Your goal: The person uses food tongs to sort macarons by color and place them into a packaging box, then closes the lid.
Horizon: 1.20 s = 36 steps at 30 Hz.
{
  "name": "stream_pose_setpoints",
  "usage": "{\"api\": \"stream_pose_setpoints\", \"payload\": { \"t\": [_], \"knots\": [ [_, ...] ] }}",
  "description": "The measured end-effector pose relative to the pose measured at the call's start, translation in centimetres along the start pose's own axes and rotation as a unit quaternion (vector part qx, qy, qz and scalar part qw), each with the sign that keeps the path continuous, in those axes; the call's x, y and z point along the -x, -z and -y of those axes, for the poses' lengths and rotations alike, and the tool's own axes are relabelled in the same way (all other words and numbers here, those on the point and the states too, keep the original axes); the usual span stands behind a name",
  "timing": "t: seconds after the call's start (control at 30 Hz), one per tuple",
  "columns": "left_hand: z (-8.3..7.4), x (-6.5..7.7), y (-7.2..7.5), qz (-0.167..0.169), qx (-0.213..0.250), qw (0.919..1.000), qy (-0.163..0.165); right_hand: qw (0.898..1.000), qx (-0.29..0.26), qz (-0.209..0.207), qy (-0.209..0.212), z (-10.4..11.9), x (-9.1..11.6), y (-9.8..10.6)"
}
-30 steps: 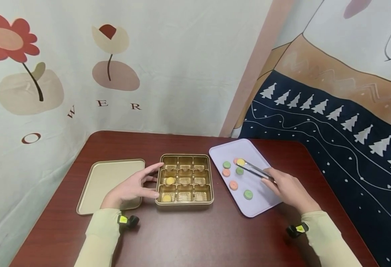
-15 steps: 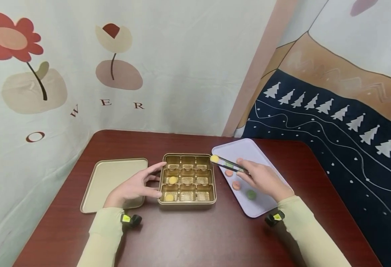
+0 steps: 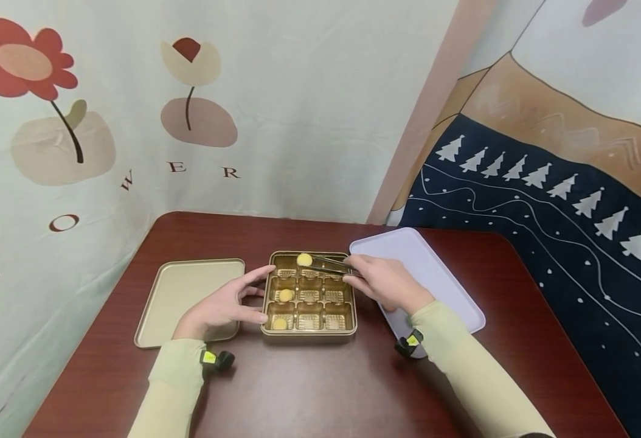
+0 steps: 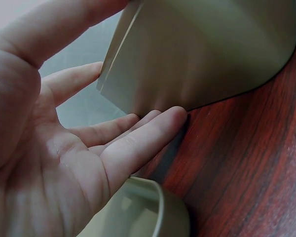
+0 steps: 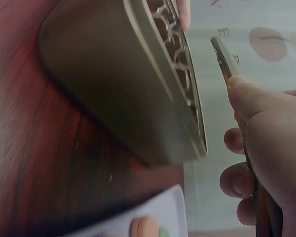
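A gold tin [image 3: 309, 333] with a grid of square compartments stands mid-table. My left hand [image 3: 222, 304] is spread at its left side, thumb and index finger at the rim; in the left wrist view the straight fingertips [image 4: 173, 114] lie against the tin's wall. My right hand [image 3: 388, 281] grips metal tongs [image 3: 331, 265], whose tips hold a yellow macaron [image 3: 304, 260] over the tin's back row. Two more yellow macarons, one in the middle-left compartment [image 3: 286, 295] and one in the front-left [image 3: 280, 324], sit inside. The right wrist view shows the tongs [image 5: 224, 57] above the rim.
A gold lid [image 3: 183, 292] lies left of the tin, under the left hand's side. The lilac tray [image 3: 441, 274] stands at the right, partly under my right arm. A peach macaron [image 5: 145, 227] and a green one [image 5: 163, 232] show on it. Printed cloths hang behind.
My right hand has carried the yellow macaron in the tongs leftward from the tray to above the tin's back row. The left hand stays at the tin's side.
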<state>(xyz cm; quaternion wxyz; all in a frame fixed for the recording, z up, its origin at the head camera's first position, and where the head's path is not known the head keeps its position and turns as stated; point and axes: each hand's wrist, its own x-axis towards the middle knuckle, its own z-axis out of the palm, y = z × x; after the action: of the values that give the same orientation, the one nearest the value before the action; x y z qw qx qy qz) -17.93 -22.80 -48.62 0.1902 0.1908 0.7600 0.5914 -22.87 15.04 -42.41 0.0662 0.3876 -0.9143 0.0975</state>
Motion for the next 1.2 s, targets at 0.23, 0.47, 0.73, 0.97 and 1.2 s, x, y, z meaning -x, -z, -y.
{"api": "stream_pose_setpoints", "payload": {
  "t": [0.23, 0.47, 0.73, 0.97, 1.2],
  "knots": [
    [-0.1, 0.0, -0.1, -0.001, -0.001, 1.0, 0.0, 1.0, -0.003, 0.009, 0.007, 1.3, -2.2, 0.0],
    [-0.1, 0.1, -0.2, 0.003, 0.006, 1.0, 0.001, 0.999, -0.005, -0.007, 0.047, 1.2, -3.2, -0.5],
    [-0.2, 0.1, -0.1, 0.0, 0.002, 1.0, -0.002, 1.0, -0.011, 0.008, 0.022, 1.1, -3.3, -0.6],
    [-0.2, 0.0, 0.0, 0.003, 0.002, 1.0, -0.007, 1.0, -0.013, 0.014, 0.009, 1.1, -3.3, -0.5],
    [-0.1, 0.0, 0.0, 0.001, 0.002, 1.0, -0.006, 1.0, -0.012, 0.02, 0.015, 1.2, -3.2, -0.6]
  ]
}}
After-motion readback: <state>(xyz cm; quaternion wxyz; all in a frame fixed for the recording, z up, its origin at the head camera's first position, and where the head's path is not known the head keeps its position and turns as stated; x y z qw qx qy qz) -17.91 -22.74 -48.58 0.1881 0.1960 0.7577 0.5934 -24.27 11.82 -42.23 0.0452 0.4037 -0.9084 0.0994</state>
